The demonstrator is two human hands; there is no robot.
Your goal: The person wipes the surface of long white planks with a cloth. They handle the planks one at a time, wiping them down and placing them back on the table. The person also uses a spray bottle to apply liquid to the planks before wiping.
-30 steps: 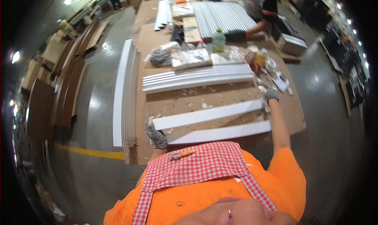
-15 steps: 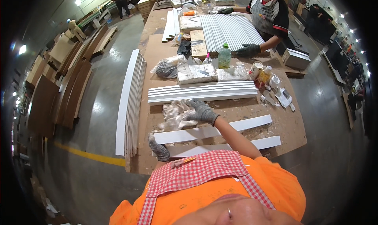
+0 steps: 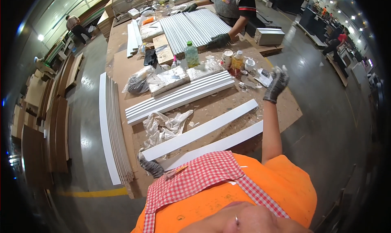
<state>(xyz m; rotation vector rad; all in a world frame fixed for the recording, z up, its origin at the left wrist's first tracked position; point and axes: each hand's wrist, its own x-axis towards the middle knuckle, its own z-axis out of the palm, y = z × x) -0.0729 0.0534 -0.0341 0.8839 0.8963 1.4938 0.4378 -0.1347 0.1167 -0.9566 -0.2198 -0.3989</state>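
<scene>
My left hand point(image 3: 150, 166), in a grey knit glove, is closed at the left end of a white strip point(image 3: 203, 129) lying slantwise across the near part of the table. A second white strip point(image 3: 220, 147) lies nearer my apron. My right hand point(image 3: 277, 84), also gloved, is raised by the table's right side with fingers up and apart, holding nothing I can see. A crumpled whitish cloth point(image 3: 165, 127) rests beyond the first strip, touching neither hand. Behind it lies a stack of white strips point(image 3: 181, 96).
More strips stand in a row point(image 3: 110, 127) along the table's left edge. Wrapped blocks point(image 3: 169, 80), a green-capped bottle point(image 3: 191, 55), a yellowish bottle point(image 3: 236, 63) and a tin point(image 3: 227, 58) sit farther back. Across the table a gloved co-worker point(image 3: 230, 8) handles ribbed white strips point(image 3: 193, 29).
My right hand has left the cloth and swung right, up past the strips' right ends. The cloth stays on the table. My left hand remains at the strip's end. The view has turned.
</scene>
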